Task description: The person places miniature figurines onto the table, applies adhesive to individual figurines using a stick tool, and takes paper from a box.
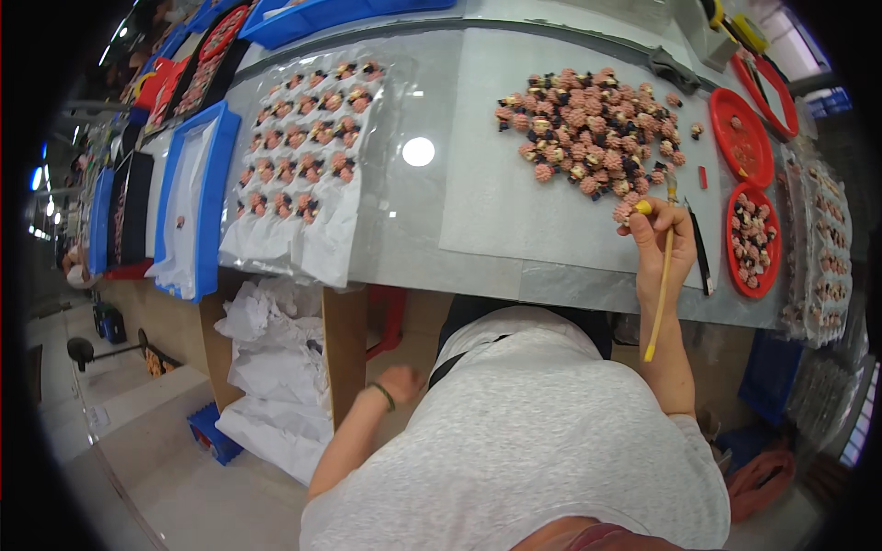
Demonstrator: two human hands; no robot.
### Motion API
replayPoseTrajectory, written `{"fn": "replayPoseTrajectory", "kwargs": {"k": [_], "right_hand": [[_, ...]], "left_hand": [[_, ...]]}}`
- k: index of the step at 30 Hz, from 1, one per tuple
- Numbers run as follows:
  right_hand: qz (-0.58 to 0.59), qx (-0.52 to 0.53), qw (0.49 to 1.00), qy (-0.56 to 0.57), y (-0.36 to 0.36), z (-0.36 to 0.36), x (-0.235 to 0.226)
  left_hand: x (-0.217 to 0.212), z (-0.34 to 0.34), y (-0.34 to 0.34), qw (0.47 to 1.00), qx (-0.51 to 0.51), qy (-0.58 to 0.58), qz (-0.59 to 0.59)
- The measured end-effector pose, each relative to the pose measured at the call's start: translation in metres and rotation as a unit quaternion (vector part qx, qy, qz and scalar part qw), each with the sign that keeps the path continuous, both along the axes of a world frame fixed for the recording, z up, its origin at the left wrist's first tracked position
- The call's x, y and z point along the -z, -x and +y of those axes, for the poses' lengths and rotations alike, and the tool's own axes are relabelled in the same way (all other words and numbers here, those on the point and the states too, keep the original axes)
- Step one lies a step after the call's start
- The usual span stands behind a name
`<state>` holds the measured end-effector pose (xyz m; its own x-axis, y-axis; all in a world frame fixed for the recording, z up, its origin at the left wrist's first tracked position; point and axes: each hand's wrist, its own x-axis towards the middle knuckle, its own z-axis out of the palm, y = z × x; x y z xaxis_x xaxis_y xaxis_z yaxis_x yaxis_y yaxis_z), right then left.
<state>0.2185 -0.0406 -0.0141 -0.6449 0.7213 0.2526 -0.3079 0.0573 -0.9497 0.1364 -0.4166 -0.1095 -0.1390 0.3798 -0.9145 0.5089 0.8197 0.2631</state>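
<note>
My right hand (663, 241) is at the near edge of a heap of small pink-and-dark figures (597, 124) on a white sheet. Between its fingers runs a thin paintbrush (658, 317) with a long yellow handle, pointing down toward my body. Its fingertips pinch one small pink figure (627, 211); a short yellow piece shows at the fingertips, and I cannot tell what it is. My left hand (401, 384) hangs below the table edge beside my waist, a green band on its wrist. Its fingers are too blurred to read.
To the left, figures stand in rows on a white padded tray (326, 197), beside a blue bin (225, 147). Red dishes (774, 248) sit on the right, one with figures. A black-handled tool (700, 243) lies near my right hand. Crumpled white paper (271, 354) fills a shelf below.
</note>
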Motion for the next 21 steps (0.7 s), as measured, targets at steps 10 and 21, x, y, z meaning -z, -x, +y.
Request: {"fn": "replayPoseTrajectory", "kwargs": {"k": [10, 21], "right_hand": [[-0.190, 0.050, 0.977, -0.081, -0.053, 0.059, 0.049], [-0.034, 0.077, 0.996, -0.009, -0.018, -0.006, 0.007]], "left_hand": [[-0.241, 0.210, 0.012, 0.190, -0.115, -0.788, -0.574], [-0.245, 0.227, 0.030, 0.244, 0.028, -0.761, -0.600]]}}
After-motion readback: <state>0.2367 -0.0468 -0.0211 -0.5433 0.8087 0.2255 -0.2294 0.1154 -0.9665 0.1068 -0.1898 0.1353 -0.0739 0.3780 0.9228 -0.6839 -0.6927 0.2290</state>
